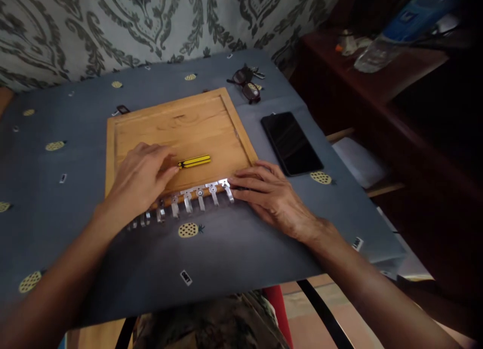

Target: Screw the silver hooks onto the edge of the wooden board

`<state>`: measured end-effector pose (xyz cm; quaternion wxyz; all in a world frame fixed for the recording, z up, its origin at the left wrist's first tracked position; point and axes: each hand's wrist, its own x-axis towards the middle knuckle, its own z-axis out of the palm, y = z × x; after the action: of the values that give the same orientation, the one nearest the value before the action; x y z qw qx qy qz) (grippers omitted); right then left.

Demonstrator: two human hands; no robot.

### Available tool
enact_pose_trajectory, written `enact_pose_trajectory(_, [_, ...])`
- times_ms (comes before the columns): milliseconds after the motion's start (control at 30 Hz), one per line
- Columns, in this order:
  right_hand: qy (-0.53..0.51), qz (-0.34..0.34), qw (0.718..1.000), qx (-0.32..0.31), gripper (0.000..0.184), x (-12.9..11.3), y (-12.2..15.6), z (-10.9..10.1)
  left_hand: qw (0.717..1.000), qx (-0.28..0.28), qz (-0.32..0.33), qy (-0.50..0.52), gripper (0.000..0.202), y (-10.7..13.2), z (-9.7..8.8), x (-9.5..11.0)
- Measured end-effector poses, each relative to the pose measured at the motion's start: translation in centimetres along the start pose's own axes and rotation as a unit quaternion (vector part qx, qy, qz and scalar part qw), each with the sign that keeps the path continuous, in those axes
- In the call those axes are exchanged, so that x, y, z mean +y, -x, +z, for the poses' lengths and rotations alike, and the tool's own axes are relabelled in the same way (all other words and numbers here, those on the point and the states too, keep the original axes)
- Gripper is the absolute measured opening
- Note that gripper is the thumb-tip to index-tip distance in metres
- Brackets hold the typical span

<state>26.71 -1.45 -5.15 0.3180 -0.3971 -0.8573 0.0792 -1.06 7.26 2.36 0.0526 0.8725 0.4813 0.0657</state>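
A wooden board [199,122] with a raised rim lies on the table. Along its near edge runs a metal hook rail [199,192], its several shiny hooks hanging toward me. On the board rests a small yellow-and-black screwdriver handle [194,161]; any shaft is hidden. My left hand [139,175] is over the left part of the board, thumb and forefinger apart, the thumb tip close by the handle's black end. My right hand [271,195] lies with fingers stretched out at the board's near right corner, fingertips against the rail's right end.
A black phone [292,143] lies right of the board, with folded glasses [246,85] behind it. A blue pineapple-print cloth [241,258] covers the table. A plastic bottle [396,37] stands on the dark red cabinet [362,92] at right. A patterned curtain [151,22] hangs behind.
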Motion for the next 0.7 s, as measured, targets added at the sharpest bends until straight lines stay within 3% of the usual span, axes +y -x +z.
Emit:
enact_pose_trajectory(133, [0.007, -0.003, 1.000, -0.002, 0.025, 0.0, -0.2, 0.0, 0.999, -0.039, 0.010, 0.006, 0.020, -0.1, 1.0, -1.6])
enact_pose_trajectory(333, [0.023, -0.024, 0.999, 0.023, 0.024, 0.1, -0.4, 0.3, 0.997, -0.064, 0.008, 0.053, 0.015, -0.1, 0.5, -1.9])
enact_pose_trajectory(500, [0.025, -0.037, 0.998, 0.033, 0.023, 0.0, -0.6, 0.2, 0.996, -0.058, 0.055, 0.047, 0.025, -1.8, 0.4, -0.1])
enact_pose_trajectory(700, [0.043, -0.048, 0.997, 0.032, 0.021, -0.2, -0.7, 0.1, 0.989, -0.091, 0.117, 0.001, 0.010, -4.0, 1.0, 2.0])
